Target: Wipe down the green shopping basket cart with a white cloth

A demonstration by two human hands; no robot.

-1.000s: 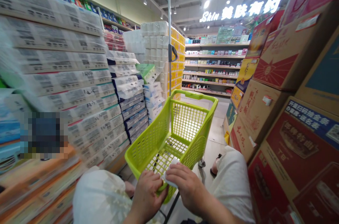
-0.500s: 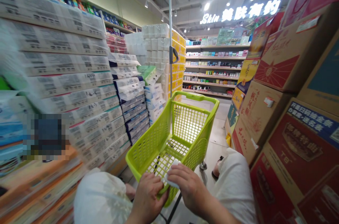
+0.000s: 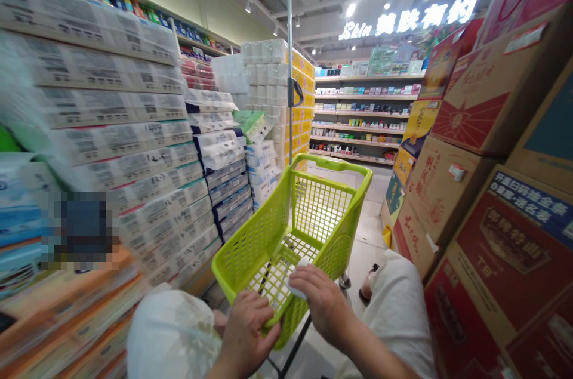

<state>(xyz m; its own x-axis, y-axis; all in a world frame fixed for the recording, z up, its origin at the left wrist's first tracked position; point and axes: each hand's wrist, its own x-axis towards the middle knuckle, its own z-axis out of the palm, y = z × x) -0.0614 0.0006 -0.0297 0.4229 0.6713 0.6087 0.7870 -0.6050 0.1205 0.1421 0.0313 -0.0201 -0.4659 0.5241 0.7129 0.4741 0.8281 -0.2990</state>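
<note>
A lime-green plastic shopping basket cart [image 3: 263, 239] with lattice walls stands in front of me between my knees, with nothing in its basket. My left hand [image 3: 250, 328] is wrapped around the near rim at the corner closest to me. Just right of it, my right hand [image 3: 323, 300] presses a white wad, tissue or cloth [image 3: 295, 289], against the near right part of the rim. Its fingers are bent over the wad and hide part of it. A thin metal pole [image 3: 289, 27] with a dark clip rises behind the basket's left side.
Stacked paper packs [image 3: 134, 140] rise close on my left, beside more tissue bundles [image 3: 268, 77]. Cardboard cartons [image 3: 465, 182] form a wall on my right. Shelves of small goods [image 3: 362, 110] stand at the far end, beyond the pale floor [image 3: 367, 221].
My right hand with the white wad has slid a little to the right and away from me along the rim. My left hand keeps its hold on the corner.
</note>
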